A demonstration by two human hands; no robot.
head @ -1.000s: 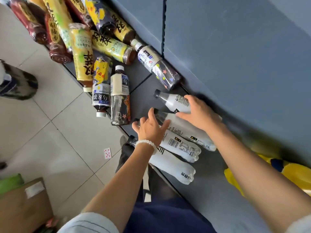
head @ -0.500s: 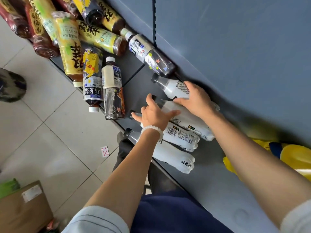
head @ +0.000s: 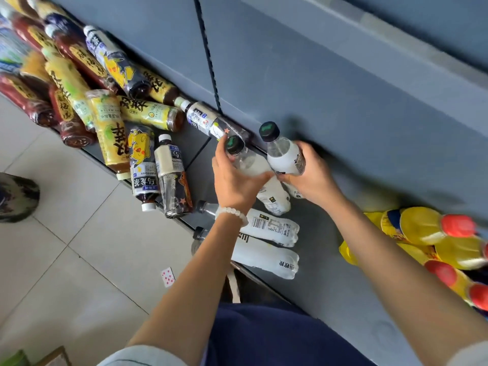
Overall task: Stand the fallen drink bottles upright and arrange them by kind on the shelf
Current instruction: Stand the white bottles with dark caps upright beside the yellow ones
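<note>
Left grip (head: 237,180) and right grip (head: 309,175) each closed around one upright white bottle (head: 286,157), side by side.

The shelf (head: 330,220) is slate grey. Two milky-white bottles (head: 286,158) carry black caps marked green. Tea bottles (head: 111,133) wear yellow labels with black characters; soda bottles (head: 422,225) are yellow, capped red. Floor tiles (head: 79,260) are pale grey.

A pale tiled floor (head: 66,233) with dark grout lines fills the left. A playing card (head: 168,277) lies on it. On the right, a grey-blue back panel (head: 343,88) rises, evenly daylit.
</note>
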